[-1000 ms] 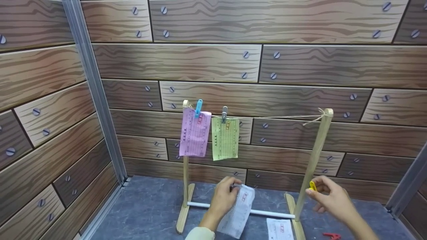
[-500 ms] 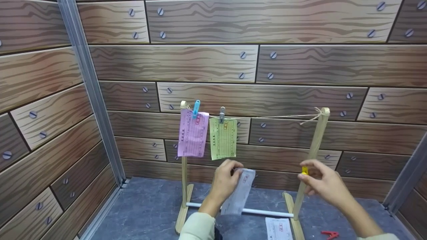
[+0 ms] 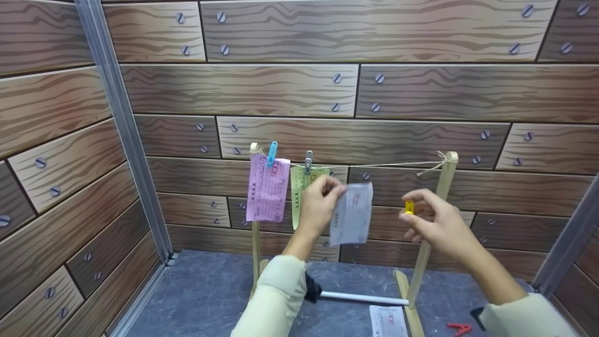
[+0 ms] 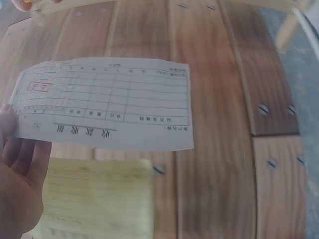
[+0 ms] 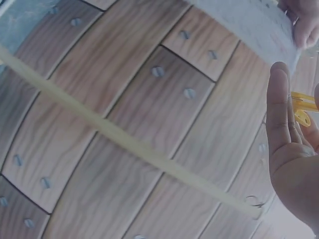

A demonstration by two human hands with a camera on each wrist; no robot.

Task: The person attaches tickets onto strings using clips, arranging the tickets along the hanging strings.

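In the head view my left hand (image 3: 320, 206) pinches the upper corner of a white paper receipt slip (image 3: 353, 213), which hangs just below the string (image 3: 379, 164). The left wrist view shows the slip's printed grid and red stamp (image 4: 39, 86). My right hand (image 3: 437, 222) pinches a yellow clothespin (image 3: 409, 207) between thumb and fingers, to the right of the slip. A pink slip (image 3: 267, 189) hangs from the string under a blue clothespin (image 3: 272, 154). Beside it a green slip (image 3: 296, 192), partly hidden by my left hand, hangs under a grey clothespin (image 3: 308, 163).
The string runs between two wooden posts (image 3: 444, 180), joined low down by a white rod (image 3: 362, 298). Another white slip (image 3: 388, 320) lies on the dark tabletop (image 3: 201, 290) by the right foot, and a red clothespin (image 3: 459, 329) lies farther right. Wood-patterned walls stand behind and at the left.
My left hand has raised the white slip from near the tabletop to just under the string. My right hand has moved up and left with the yellow clothespin.
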